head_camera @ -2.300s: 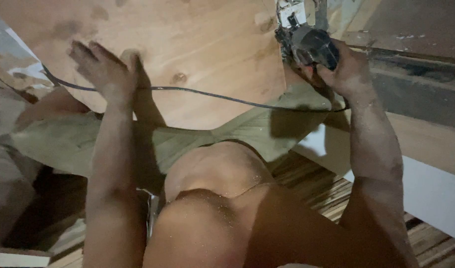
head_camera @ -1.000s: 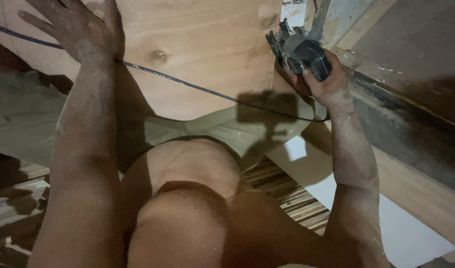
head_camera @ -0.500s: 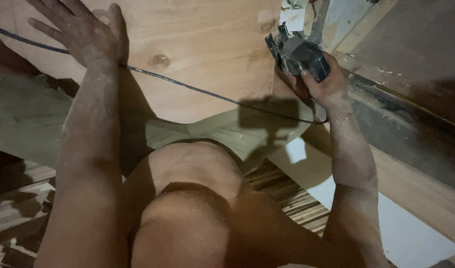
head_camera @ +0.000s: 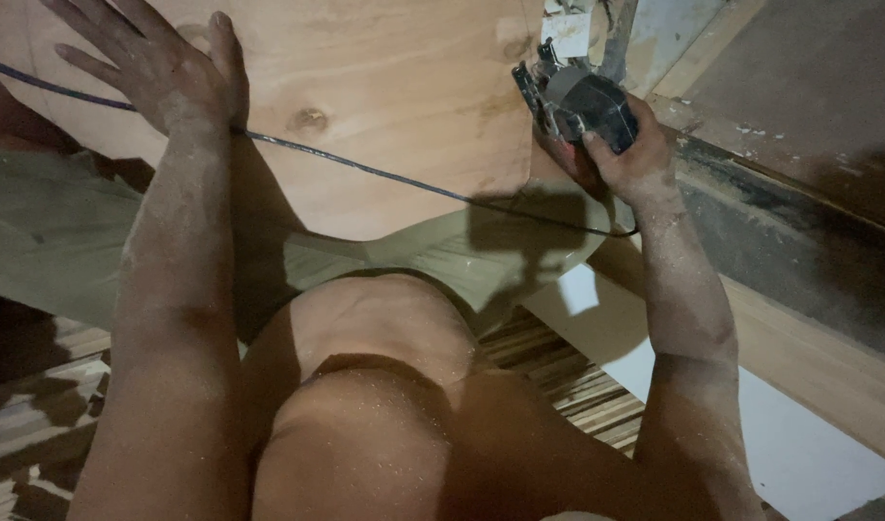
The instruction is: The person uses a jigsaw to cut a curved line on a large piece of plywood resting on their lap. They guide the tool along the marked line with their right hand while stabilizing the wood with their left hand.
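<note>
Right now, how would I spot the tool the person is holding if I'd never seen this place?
Find the big plywood sheet filling the top of the view. Go to its right edge, where the right hand grips a dark grey saw. It is the only metal machine there, and a thin cord runs from it across the wood under the left hand.

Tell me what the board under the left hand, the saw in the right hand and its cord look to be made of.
Board: looks like plywood, bare and unfinished; pale grain with a dark knot.
Saw: dark grey body, probably plastic, with metal parts at the front; matte and dusty.
Cord: thin, dark, likely rubber or plastic sheathed; it lies limp across the board.
Left hand lies flat; right hand grips.
</note>
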